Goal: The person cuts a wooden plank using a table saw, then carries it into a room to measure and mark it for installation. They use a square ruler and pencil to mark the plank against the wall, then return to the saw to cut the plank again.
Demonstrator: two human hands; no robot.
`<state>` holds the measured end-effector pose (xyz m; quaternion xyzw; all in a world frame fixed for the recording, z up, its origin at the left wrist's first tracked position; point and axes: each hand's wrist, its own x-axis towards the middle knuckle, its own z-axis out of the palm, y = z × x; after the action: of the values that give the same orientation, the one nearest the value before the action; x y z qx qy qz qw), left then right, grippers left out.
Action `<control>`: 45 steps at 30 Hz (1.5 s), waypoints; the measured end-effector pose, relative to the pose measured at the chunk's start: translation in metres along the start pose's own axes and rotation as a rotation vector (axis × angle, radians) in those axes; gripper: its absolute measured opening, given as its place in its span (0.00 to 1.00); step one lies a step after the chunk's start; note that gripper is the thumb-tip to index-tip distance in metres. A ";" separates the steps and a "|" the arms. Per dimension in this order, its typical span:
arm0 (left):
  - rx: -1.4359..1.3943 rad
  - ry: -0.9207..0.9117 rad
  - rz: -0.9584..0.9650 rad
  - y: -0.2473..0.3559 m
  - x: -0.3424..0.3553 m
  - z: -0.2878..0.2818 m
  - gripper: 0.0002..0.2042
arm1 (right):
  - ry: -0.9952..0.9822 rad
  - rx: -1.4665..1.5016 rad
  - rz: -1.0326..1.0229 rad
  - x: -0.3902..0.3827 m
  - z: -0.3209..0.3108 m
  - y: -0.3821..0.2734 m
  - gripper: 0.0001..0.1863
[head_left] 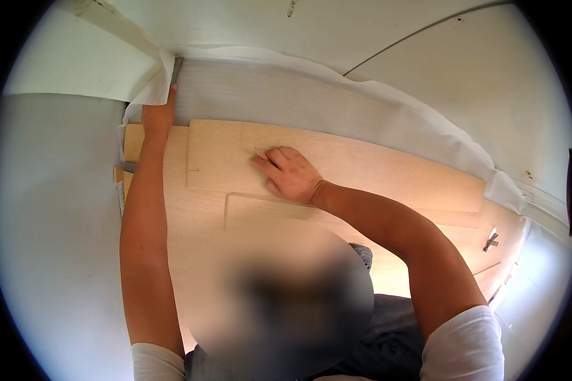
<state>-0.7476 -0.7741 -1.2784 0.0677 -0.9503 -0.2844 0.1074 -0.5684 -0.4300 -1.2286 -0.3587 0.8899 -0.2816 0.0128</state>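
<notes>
Clearly, the long pale wood plank [375,162] lies across the middle of the view, on top of the wood flooring [197,216], and serves as landmark for everything else. On its top face, towards its left end, rests the right hand [291,174], its fingers bent and pinched together around a thin pale object [259,152] that is too small to identify. A short dark mark [195,169] crosses the plank close to its left end.

Past that end, on the far side, the left hand [158,119] reaches out with one finger along a grey flat bar [177,68]; a fold of the white sheet [267,89] hides part of this hand, so I cannot tell whether its fingers grip the bar. The sheet spreads along the plank's far edge, rumpled against the pale wall [286,28] behind.

Left of the plank, a small wood block [118,173] sits by the flooring's edge. Just off the plank's near edge, a thin rectangular outline [227,209] shows on the flooring. Beyond the plank's right end lies a small grey metal piece [491,240].
</notes>
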 end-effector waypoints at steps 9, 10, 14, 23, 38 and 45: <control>-0.308 -0.158 -0.368 0.026 0.008 -0.008 0.23 | 0.011 0.039 0.015 -0.003 0.002 0.003 0.27; -0.319 -0.159 -0.386 0.024 0.007 -0.008 0.23 | 0.017 0.041 0.020 -0.004 0.001 0.001 0.27; -0.308 -0.168 -0.462 0.017 0.011 -0.009 0.24 | 0.032 0.065 0.003 -0.002 0.002 0.002 0.27; -0.340 -0.229 -0.486 0.020 0.017 -0.010 0.22 | 0.013 0.057 0.021 -0.006 0.005 0.005 0.28; -0.375 -0.266 -0.454 0.016 0.015 -0.010 0.19 | -0.023 0.053 0.031 -0.007 0.007 0.006 0.27; -0.369 -0.287 -0.480 0.011 0.016 -0.009 0.19 | -0.036 0.036 0.034 -0.006 0.007 0.007 0.27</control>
<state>-0.7615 -0.7727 -1.2622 0.2283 -0.8451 -0.4754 -0.0871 -0.5661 -0.4255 -1.2393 -0.3481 0.8903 -0.2908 0.0404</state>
